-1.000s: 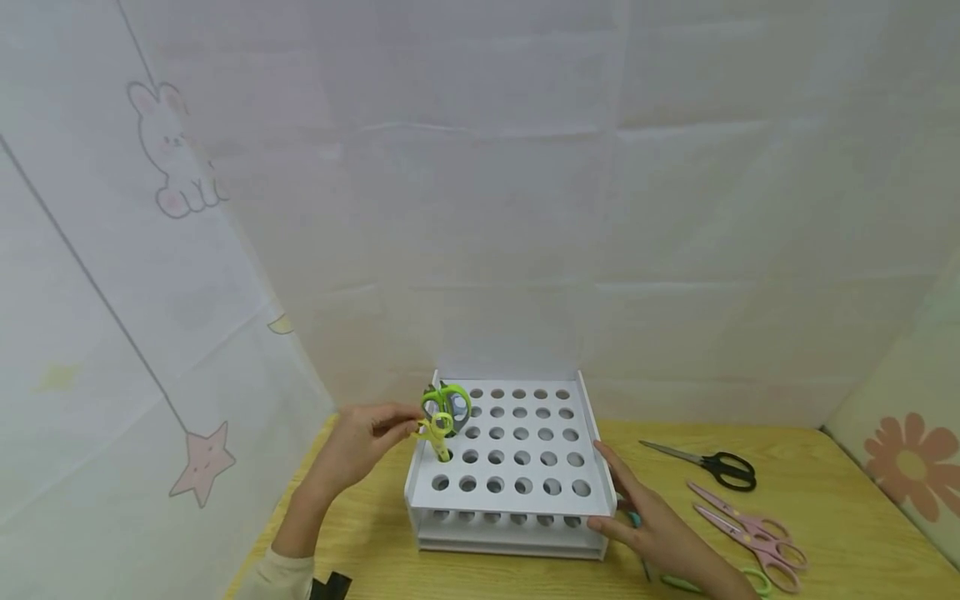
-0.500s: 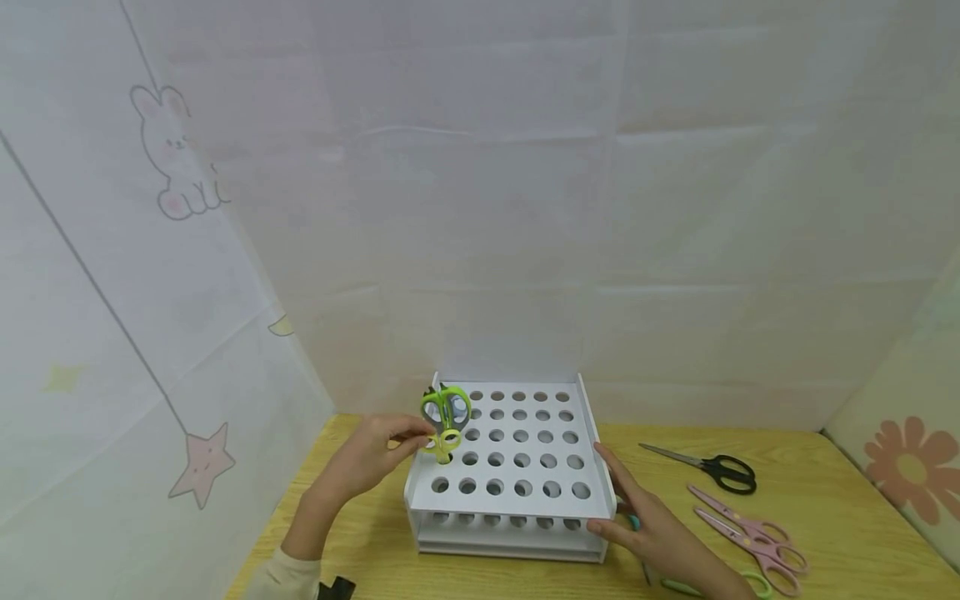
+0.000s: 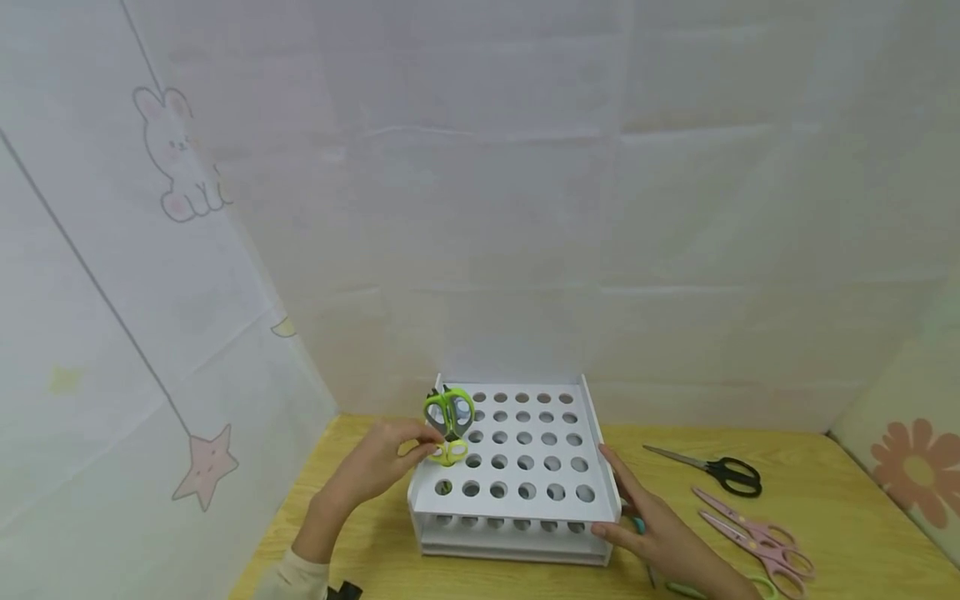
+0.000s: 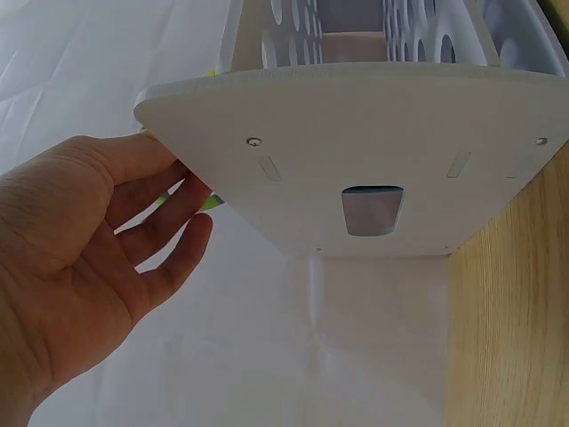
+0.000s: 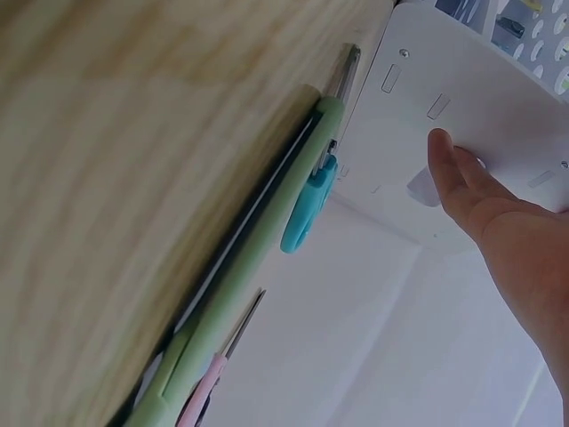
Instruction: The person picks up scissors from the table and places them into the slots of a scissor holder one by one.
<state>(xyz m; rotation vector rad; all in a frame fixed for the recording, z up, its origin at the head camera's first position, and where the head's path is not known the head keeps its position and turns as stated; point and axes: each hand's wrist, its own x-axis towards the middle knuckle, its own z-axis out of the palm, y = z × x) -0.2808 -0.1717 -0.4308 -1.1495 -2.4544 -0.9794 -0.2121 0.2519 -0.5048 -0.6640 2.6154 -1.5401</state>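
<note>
My left grip point(image 3: 384, 456) pinches the yellow scissors point(image 3: 448, 455) by their handles at the rack's point(image 3: 517, 507) left; my right grip point(image 3: 652, 526), fingers extended, rests against its right side. If tilted, they could snag the green scissors point(image 3: 451, 414) farther back on the rack's left. Right of the rack lie black scissors point(image 3: 713, 467), pink scissors point(image 3: 766, 548) and, under my right forearm point(image 3: 708, 571), pale-green scissors point(image 5: 258, 245).

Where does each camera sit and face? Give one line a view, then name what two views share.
Head: on the person's head, looking forward and down at the white rack; the left hand, left sleeve and right hand show.
Left wrist: on that wrist, facing the rack's left side panel; the left hand shows.
Right wrist: on that wrist, facing along the tabletop toward the rack's right side panel; the right hand shows.
Shared: the head and right wrist views both show the teal handle.
</note>
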